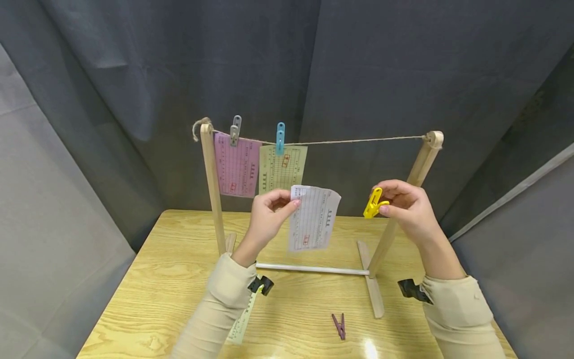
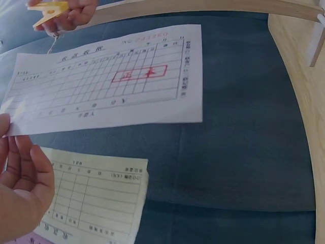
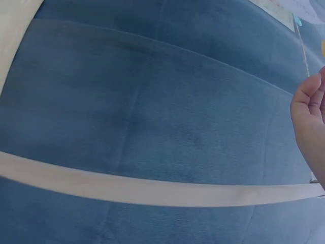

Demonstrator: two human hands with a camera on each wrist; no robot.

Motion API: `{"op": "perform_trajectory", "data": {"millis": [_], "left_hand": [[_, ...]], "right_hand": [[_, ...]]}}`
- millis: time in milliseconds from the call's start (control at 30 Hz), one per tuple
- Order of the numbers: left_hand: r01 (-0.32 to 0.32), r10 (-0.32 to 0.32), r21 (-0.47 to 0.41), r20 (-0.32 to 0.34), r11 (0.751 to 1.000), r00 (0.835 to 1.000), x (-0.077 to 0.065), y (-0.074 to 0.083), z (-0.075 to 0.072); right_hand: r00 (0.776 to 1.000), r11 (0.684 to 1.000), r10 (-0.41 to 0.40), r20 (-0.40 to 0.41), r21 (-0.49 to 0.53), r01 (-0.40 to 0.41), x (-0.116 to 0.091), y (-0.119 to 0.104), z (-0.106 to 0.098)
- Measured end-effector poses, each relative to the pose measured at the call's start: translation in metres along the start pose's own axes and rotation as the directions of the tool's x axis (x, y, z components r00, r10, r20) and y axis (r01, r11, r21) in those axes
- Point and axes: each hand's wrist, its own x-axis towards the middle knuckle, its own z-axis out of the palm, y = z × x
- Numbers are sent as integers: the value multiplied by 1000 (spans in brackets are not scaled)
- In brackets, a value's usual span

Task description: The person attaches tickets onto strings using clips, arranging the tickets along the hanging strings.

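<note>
Left grip (image 1: 268, 218) pinching; right grip (image 1: 409, 210) pinching, fingers (image 1: 396, 185) curled; sleeved forearms (image 1: 214, 305) extended forward, apart.

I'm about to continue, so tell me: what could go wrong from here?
The white slip is held near its left edge by the left hand, so its free side might bend or swing. The left hand could bump the hanging green slip, which has a single blue clip, and knock it askew. The right hand pinches the yellow clip, which might slip loose.
</note>
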Motion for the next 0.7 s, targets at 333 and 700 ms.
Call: {"op": "perform_trajectory", "data": {"millis": [333,700], "left_hand": [[-3,2,-30,-44,1000,999,19,8,9],[-18,17,-22,-82,1000,997,35,16,13]], "right_hand": [[996,997,-56,-75,58,60,22,-10,6],[983,992,-108,-145,52,117,58,-24,14]]}}
